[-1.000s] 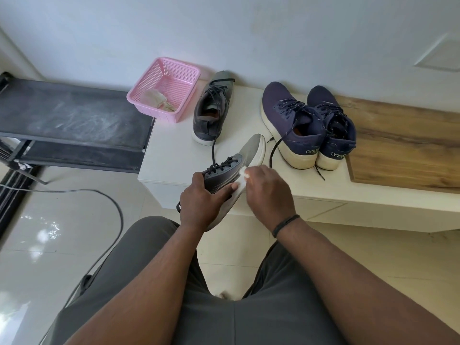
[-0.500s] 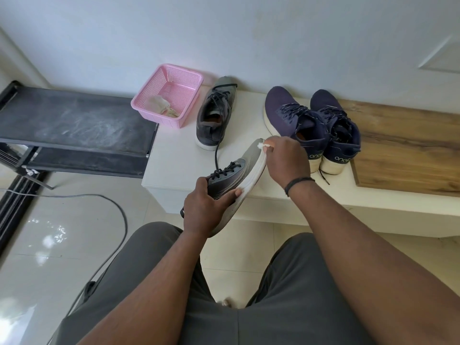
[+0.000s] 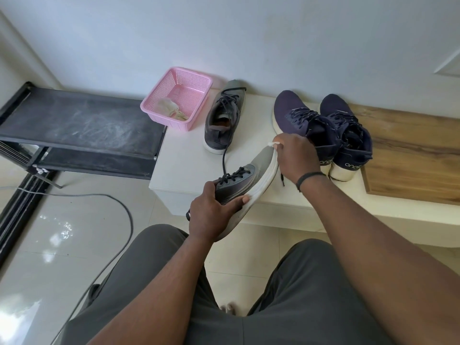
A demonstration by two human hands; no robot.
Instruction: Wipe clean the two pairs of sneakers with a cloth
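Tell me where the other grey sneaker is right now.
In the head view, the second grey sneaker stands on the white bench, left of centre, between the pink basket and the navy pair, toe toward the wall.

Grey trousers (image 3: 154, 295), black wristband (image 3: 310, 179) (right wrist)

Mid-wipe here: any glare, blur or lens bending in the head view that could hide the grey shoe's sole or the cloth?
Head view: bright window glare on the floor tiles at lower left only; wide-angle bending curves the wall and bench edges; grey shoe, sharp and evenly lit, in the left hand; cloth mostly hidden in the right hand.
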